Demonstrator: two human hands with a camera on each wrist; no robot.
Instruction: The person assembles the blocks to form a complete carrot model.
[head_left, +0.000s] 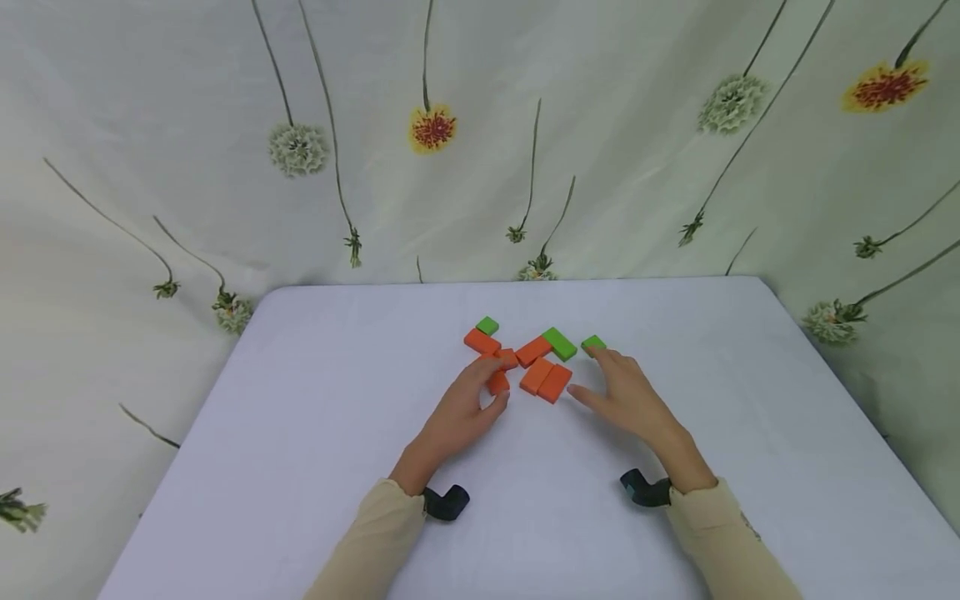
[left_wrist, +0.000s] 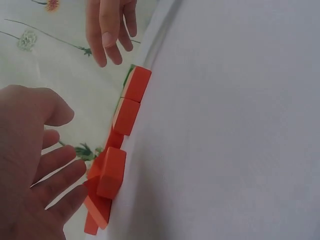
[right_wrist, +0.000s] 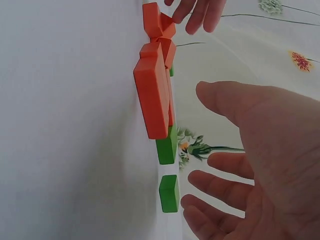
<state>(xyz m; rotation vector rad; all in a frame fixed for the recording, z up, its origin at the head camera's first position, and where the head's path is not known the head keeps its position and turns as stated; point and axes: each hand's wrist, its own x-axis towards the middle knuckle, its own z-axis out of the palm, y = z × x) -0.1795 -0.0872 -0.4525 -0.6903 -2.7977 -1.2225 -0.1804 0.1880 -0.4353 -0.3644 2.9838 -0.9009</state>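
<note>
Several orange wooden blocks [head_left: 554,384] and three green ones lie in a loose cluster near the table's far side. My left hand [head_left: 463,412] is over the cluster's left end, its fingers partly covering orange blocks there; in the left wrist view its fingertips are close to an orange block [left_wrist: 111,172], and contact cannot be told. To the right, my right hand [head_left: 630,396] has its fingers spread, with the fingertips by a small green block [head_left: 593,342]. That same green block [right_wrist: 169,194] stands just beside those fingers in the right wrist view. Neither hand grips anything.
A larger green block [head_left: 559,343] touches an orange one at the back of the cluster, and a small green block [head_left: 487,325] lies at its far left. The white table [head_left: 337,433] meets a flower-printed cloth [head_left: 600,167] behind it.
</note>
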